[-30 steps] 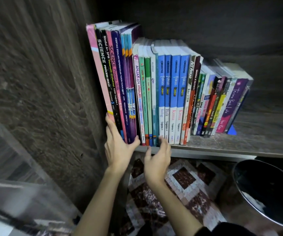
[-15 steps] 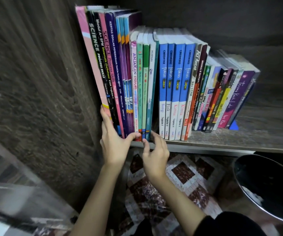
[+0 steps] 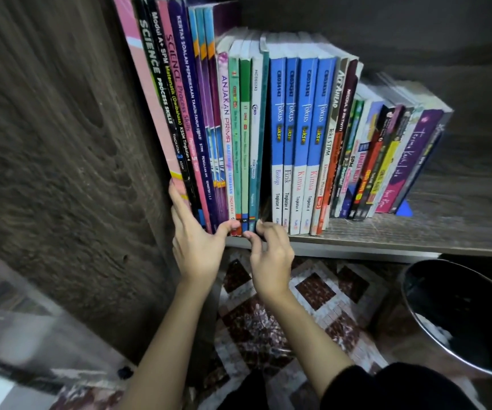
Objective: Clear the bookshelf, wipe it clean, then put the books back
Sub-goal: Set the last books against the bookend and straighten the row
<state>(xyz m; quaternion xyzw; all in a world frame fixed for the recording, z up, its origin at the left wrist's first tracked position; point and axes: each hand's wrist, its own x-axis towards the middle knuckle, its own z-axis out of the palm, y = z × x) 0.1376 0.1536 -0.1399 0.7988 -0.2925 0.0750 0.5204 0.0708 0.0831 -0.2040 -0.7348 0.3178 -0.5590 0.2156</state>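
Observation:
A row of upright books fills the wooden shelf [image 3: 416, 235]. The left group of books [image 3: 209, 119], from a pink one to a teal one, leans left, apart from the blue Fokus books [image 3: 301, 128]. My left hand [image 3: 194, 241] holds this group low down, with fingers along the pink cover and the thumb across the spines. My right hand [image 3: 271, 253] has its fingers curled into the gap to the right of the teal book, with the thumb under the spines. Smaller books [image 3: 401, 161] lean at the right end.
The shelf's dark wooden side wall [image 3: 61, 143] stands right beside the pink book. A small blue object [image 3: 404, 209] lies behind the rightmost books. Below the shelf are a patterned tiled floor [image 3: 313, 288] and a black round bin [image 3: 460, 315] at the right.
A gap has opened between the teal book and the blue books. My right fingers have slipped into it, and the left group has tilted away to the left.

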